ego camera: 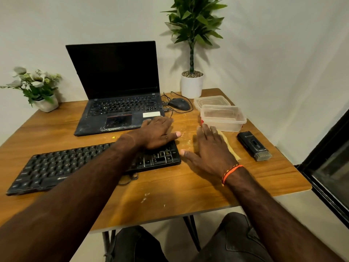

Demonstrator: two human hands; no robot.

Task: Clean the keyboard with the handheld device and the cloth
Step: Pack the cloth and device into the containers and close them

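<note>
- The left hand (pixel 157 132) lies palm down with straight fingers spread flat, over the far right end of the keyboard (pixel 90 163) and reaching toward the front edge of the laptop (pixel 117 103); it grips nothing
- Its forearm crosses the keyboard on a slant from the lower left
- The right hand (pixel 209 150) is palm down too, fingers straight and slightly apart, resting on the yellow cloth (pixel 231 148), thumb pointing toward the keyboard's right edge; it holds nothing
- An orange wristband (pixel 231 173) circles the right wrist
- The keyboard sits at an angle on the wooden table (pixel 170 190), in front of the laptop
- The black handheld device (pixel 254 145) lies on the table just right of the cloth, untouched
- Two clear plastic boxes (pixel 222 118) stand beyond the right fingertips, a mouse (pixel 179 104) beside them
</note>
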